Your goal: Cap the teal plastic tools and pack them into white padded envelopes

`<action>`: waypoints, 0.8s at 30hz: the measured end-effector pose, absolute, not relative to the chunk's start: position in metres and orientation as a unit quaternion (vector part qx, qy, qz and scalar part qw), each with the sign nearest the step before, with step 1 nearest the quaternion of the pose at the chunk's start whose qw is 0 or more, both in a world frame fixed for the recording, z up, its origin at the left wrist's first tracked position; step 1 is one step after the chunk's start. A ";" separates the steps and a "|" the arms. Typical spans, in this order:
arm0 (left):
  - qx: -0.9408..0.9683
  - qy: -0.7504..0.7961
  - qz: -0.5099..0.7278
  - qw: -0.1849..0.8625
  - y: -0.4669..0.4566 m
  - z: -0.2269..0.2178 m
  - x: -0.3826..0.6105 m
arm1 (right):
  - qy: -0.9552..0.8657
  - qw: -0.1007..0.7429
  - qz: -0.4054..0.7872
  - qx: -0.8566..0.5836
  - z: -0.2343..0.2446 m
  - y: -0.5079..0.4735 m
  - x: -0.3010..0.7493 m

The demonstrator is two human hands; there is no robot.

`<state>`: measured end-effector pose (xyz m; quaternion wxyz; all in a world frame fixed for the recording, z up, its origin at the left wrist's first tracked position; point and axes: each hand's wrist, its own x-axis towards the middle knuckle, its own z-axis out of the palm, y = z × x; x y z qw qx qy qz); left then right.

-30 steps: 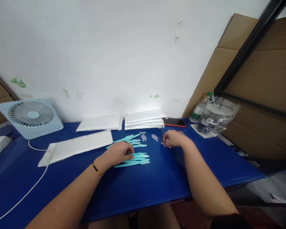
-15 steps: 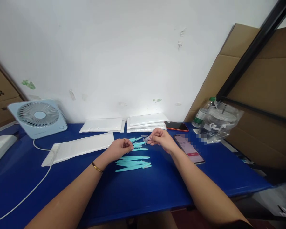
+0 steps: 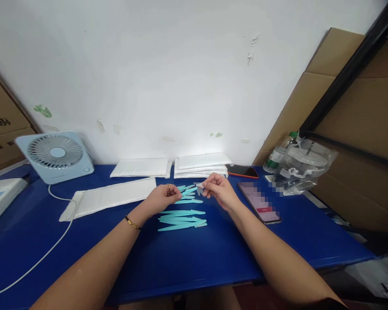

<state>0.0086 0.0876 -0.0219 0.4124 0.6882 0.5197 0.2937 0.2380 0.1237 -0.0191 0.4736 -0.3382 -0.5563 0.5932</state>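
My left hand (image 3: 162,197) is closed in a pinch on a thin teal plastic stick (image 3: 188,190) just above the blue table (image 3: 187,258). My right hand (image 3: 218,190) is closed too, pinching a small clear plastic piece (image 3: 199,185) close to the tip of that stick. The two hands almost meet over a scatter of teal sticks. A neat group of several teal sticks (image 3: 182,218) lies on the table just in front of my hands.
White padded bags lie flat (image 3: 108,196) and in stacks (image 3: 201,164) near the wall. A small blue fan (image 3: 56,154) with a white cable stands at the left. Two phones (image 3: 260,202) (image 3: 243,171), a water bottle (image 3: 278,156) and a clear plastic bag (image 3: 304,165) sit at the right.
My left hand lifted from the teal sticks with one pinched. My right hand picked a clear piece off the table and moved left to meet it. A phone came into view.
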 end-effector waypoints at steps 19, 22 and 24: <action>0.835 0.504 0.154 0.158 0.075 -0.014 0.015 | -0.770 0.255 0.131 -0.570 -0.018 0.158 0.294; 0.855 0.469 0.117 0.188 0.070 -0.013 0.019 | -0.785 0.219 0.117 -0.567 -0.025 0.157 0.288; 0.850 0.475 0.105 0.202 0.069 -0.013 0.021 | -0.798 0.193 0.118 -0.559 -0.029 0.155 0.281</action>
